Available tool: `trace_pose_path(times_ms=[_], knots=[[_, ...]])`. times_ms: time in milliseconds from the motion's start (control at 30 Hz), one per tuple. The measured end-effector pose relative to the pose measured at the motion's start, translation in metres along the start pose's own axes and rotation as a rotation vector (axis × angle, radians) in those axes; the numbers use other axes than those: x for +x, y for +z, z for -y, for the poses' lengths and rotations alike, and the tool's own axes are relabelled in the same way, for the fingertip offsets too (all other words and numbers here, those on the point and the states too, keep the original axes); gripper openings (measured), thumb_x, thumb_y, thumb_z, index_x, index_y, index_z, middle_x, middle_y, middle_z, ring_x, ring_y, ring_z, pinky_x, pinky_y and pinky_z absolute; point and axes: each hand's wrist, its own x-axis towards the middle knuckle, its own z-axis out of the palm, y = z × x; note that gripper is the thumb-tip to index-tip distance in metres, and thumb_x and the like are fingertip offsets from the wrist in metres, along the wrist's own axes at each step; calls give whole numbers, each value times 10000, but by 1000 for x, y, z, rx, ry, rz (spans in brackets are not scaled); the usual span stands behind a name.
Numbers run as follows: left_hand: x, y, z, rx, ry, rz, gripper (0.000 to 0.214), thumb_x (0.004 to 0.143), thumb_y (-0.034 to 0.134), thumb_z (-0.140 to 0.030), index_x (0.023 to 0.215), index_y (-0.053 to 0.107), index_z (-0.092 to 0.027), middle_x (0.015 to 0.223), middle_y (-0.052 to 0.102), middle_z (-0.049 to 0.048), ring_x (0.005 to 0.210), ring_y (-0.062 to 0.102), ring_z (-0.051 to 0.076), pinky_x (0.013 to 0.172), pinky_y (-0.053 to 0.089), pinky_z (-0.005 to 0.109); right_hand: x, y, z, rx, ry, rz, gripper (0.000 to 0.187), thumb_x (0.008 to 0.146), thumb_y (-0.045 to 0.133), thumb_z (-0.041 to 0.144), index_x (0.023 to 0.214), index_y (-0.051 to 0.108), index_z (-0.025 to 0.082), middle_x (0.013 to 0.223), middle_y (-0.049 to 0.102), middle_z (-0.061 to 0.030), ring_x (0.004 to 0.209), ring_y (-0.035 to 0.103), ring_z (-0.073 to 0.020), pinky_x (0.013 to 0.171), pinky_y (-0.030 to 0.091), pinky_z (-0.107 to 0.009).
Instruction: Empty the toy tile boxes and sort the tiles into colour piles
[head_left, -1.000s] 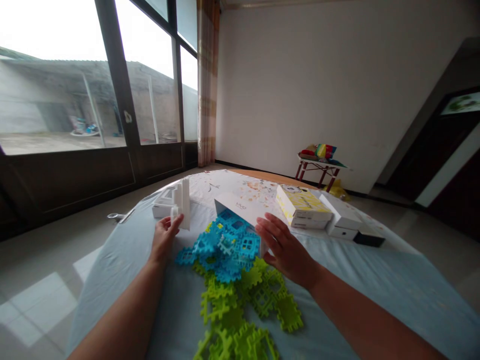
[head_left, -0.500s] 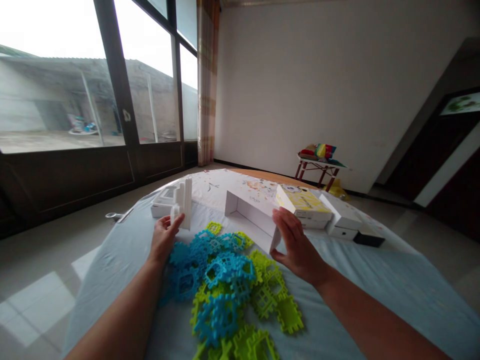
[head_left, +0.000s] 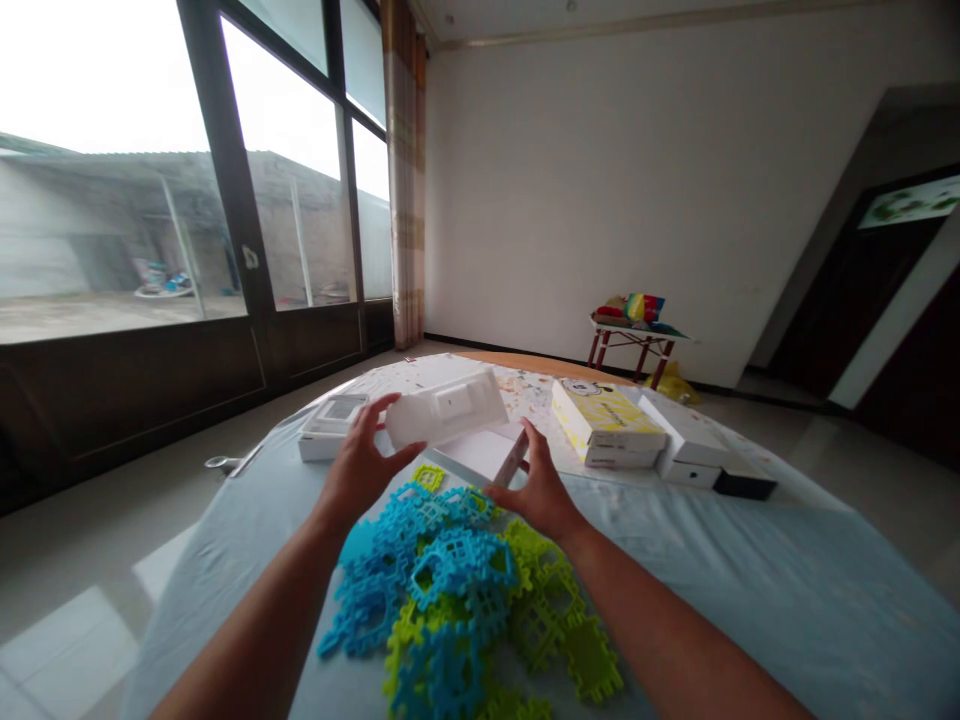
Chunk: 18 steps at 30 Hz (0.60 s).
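My left hand grips a white moulded plastic tray insert at its left end, thumb below and fingers above. The insert is tilted over an open white box, partly covering it. My right hand holds that box by its right end, fingers behind and thumb in front. Just below both hands lies a heap of blue interlocking plastic pieces mixed with lime green pieces.
Another white box stands at the left. To the right are a yellow and white box, a white box and a black box. A blue cloth covers the round table. A small side table stands by the wall.
My left hand has brought the insert rightward from beside the left box to above the open box, turning it lengthwise. My right hand has shifted left with the box, which is tipped differently.
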Motion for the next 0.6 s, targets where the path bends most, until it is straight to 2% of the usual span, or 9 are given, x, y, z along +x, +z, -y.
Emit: trace_pose_path(times_ms=[100, 300, 367, 467, 533, 600], knots=[[12, -9, 3, 12, 43, 173, 680, 611, 649, -455, 1226, 424, -271, 1266, 466, 62, 1056, 512, 259, 918, 420, 434, -3, -2, -1, 26, -24, 51, 1030, 564, 752, 338, 1369, 115, 253, 1364, 238, -125, 1267, 270, -282, 1012, 324, -473], [42, -28, 7, 180, 192, 330, 677, 580, 672, -398, 1211, 473, -256, 1283, 464, 57, 1164, 424, 273, 1010, 315, 413, -7, -16, -7, 21, 13, 88, 1035, 579, 744, 313, 1376, 85, 259, 1376, 214, -123, 1286, 242, -270, 1017, 324, -463], [48, -25, 4, 184, 235, 390, 662, 596, 661, -371, 1219, 469, -254, 1298, 455, 54, 1187, 403, 263, 1019, 303, 402, -7, -17, -6, 57, 16, 104, 1038, 578, 744, 313, 1375, 82, 262, 1382, 201, -121, 1288, 240, -268, 1010, 341, -446], [49, -10, 3, 135, 286, 509, 642, 643, 624, -325, 1254, 438, -258, 1342, 410, 55, 1224, 371, 237, 1036, 284, 382, -8, -14, -2, 146, 18, 139, 1034, 576, 745, 320, 1372, 87, 265, 1384, 187, -114, 1287, 241, -264, 993, 372, -417], [46, 1, 5, 116, 274, 609, 648, 655, 612, -307, 1272, 423, -251, 1369, 375, 78, 1245, 348, 242, 1049, 262, 400, -8, -11, 3, 176, 19, 161, 1026, 575, 746, 323, 1369, 99, 272, 1384, 181, -106, 1286, 241, -262, 984, 385, -409], [42, 9, 10, 108, 239, 645, 717, 638, 627, -304, 1306, 377, -235, 1392, 332, 108, 1269, 310, 259, 1053, 243, 433, -7, -10, 6, 176, 21, 169, 1018, 570, 750, 323, 1366, 116, 279, 1382, 185, -96, 1285, 240, -258, 982, 388, -403]])
